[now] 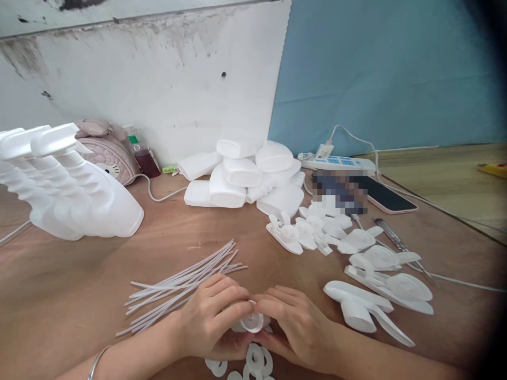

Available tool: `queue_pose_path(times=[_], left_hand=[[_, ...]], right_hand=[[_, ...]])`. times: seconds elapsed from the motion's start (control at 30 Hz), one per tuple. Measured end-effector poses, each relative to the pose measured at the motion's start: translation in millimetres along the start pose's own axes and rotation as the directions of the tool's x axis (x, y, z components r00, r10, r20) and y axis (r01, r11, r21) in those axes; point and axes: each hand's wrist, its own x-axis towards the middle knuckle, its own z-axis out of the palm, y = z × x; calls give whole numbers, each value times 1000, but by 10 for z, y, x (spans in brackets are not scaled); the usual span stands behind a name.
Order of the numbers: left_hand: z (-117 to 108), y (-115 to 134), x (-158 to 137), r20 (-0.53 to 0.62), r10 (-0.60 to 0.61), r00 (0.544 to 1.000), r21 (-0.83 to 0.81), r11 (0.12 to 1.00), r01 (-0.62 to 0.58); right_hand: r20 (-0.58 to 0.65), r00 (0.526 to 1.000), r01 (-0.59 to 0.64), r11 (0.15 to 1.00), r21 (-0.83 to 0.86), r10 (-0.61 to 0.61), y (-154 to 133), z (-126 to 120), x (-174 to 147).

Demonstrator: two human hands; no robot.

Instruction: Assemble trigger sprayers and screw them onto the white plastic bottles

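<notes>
At the front middle, a white plastic piece with a round open end (pixel 252 321) faces up between my hands. My left hand (pixel 216 316) is closed on its left side, fingers curled over it. From the right, my right hand (pixel 295 327) grips the same piece, its fingertips close to the left ones. Most of the piece is hidden by the fingers. Just below my hands lie several flat white rings (pixel 255 359). A loose bundle of thin white tubes (pixel 178 290) lies beyond my left hand. Several white sprayer-head-like parts (pixel 358 311) lie to the right.
A heap of white plastic bottles (pixel 237 174) sits at the back, with more stacked bottles (pixel 75 190) at left. Behind those are a pink bag (pixel 113 155) and a dark bottle (pixel 146 158). A power strip (pixel 340 164), phone (pixel 386 195) and screwdriver (pixel 392 235) lie at right.
</notes>
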Motion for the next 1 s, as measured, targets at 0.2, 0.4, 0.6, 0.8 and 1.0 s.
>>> queue_pose_path(times=[0.2, 0.4, 0.6, 0.8, 1.0], left_hand=[[-3, 28, 15, 23, -83, 996, -85, 993, 85], [-393, -11, 236, 60, -291, 955, -56, 954, 295], [-796, -78, 314, 348, -712, 610, 643, 655, 397], [-766, -52, 156, 530, -770, 354, 676, 636, 373], [-638, -8, 211, 521, -762, 384, 712, 636, 297]], right_hand=[[17, 1000, -4, 1000, -29, 4, -16, 0, -5], [28, 998, -48, 997, -55, 50, -12, 2, -26], [41, 998, -47, 997, -65, 50, -12, 1, -27], [40, 997, -64, 997, -51, 66, -17, 1, -19], [50, 997, -61, 997, -47, 63, -14, -11, -11]])
